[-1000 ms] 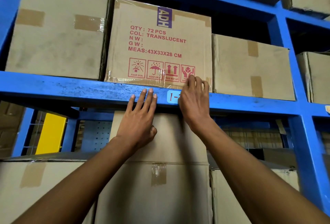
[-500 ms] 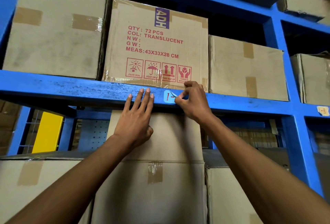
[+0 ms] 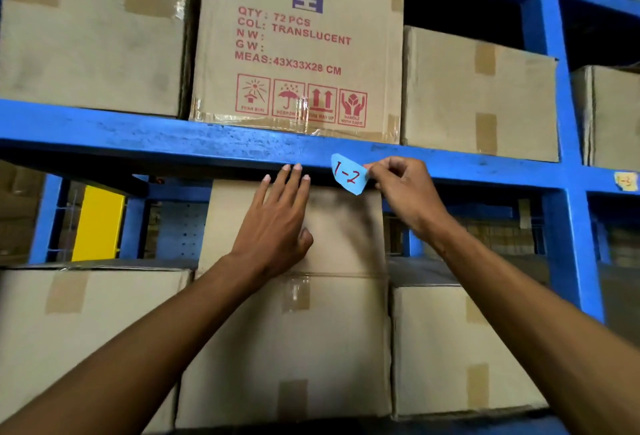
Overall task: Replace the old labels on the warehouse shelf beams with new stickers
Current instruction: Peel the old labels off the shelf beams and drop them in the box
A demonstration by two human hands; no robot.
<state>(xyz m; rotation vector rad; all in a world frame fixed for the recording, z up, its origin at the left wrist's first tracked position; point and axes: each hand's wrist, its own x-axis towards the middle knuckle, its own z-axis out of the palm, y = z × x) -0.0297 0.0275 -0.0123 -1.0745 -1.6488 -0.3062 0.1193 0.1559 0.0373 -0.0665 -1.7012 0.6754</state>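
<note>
The left hand (image 3: 277, 223) lies flat, fingers spread, fingertips touching the blue shelf beam (image 3: 138, 136). Beside it, the right hand (image 3: 403, 188) pinches the blue "1-2" label (image 3: 349, 174), seemingly peeled mostly off the beam.

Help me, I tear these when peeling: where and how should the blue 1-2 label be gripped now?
Pinch its lifted right edge, coming from the right, as the right hand does. The blue 1-2 label hangs angled off the beam, seemingly stuck only at its upper left.
</note>
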